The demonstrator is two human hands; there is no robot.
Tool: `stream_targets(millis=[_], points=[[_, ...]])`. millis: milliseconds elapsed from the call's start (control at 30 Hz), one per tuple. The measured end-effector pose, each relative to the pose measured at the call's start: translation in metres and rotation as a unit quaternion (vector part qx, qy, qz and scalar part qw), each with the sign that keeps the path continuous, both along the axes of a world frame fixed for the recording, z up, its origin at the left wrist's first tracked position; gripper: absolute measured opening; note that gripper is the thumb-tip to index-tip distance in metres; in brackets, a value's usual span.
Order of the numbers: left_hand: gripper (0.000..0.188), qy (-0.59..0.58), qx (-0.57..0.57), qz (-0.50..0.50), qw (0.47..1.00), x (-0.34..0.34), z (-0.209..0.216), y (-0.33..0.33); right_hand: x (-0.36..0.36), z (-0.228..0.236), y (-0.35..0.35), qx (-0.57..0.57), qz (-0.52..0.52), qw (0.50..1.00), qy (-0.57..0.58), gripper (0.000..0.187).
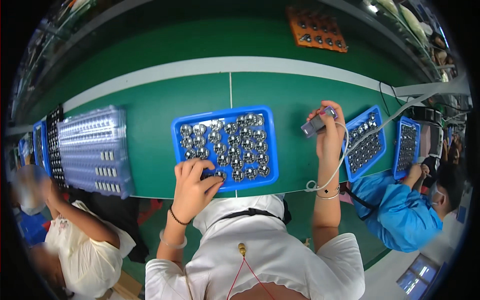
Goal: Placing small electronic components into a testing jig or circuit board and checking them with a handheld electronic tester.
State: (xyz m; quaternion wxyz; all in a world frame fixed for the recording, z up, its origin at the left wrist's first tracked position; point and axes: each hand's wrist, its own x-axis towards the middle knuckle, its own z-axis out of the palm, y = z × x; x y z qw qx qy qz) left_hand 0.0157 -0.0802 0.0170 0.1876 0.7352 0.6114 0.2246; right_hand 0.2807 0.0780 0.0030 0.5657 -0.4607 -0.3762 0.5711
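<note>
At centre frame, the left hand [192, 182] is pinching a small, light, likely slippery metal disc [219, 174] by its rim in the blue tray [272, 145], while the right hand [329, 125] is gripping a grey handheld tool [315, 123].

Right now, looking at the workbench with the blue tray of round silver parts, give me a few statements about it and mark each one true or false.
1. The left hand reaches into the near left corner of the blue plastic tray of round silver metal parts. True.
2. The right hand is empty. False: it holds a small grey handheld tool with a white cable running from it.
3. The blue tray sits on a green work surface. True.
4. The orange board lies inside the blue tray. False: it lies apart, on the far side of the bench.
5. A stack of clear plastic trays stands left of the blue tray. True.
</note>
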Motion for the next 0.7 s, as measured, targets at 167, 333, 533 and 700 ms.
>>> stream_targets(millis=[167,333,533,700], points=[[0.017,-0.013,-0.026,-0.036,0.999,-0.009,0.014,0.004,0.008,0.009,0.014,-0.007,-0.013,0.999,-0.051,0.009],[0.019,-0.021,0.031,-0.086,0.996,-0.017,0.028,0.055,0.015,0.002,-0.002,-0.034,-0.065,0.997,-0.019,0.01],[0.031,-0.098,0.087,-0.126,0.983,0.03,0.005,0.214,0.044,0.002,-0.043,0.009,-0.249,0.968,-0.024,0.009],[0.042,-0.035,0.192,-0.103,0.975,0.083,-0.04,0.319,0.1,0.001,-0.082,0.018,-0.395,0.899,-0.188,0.013]])
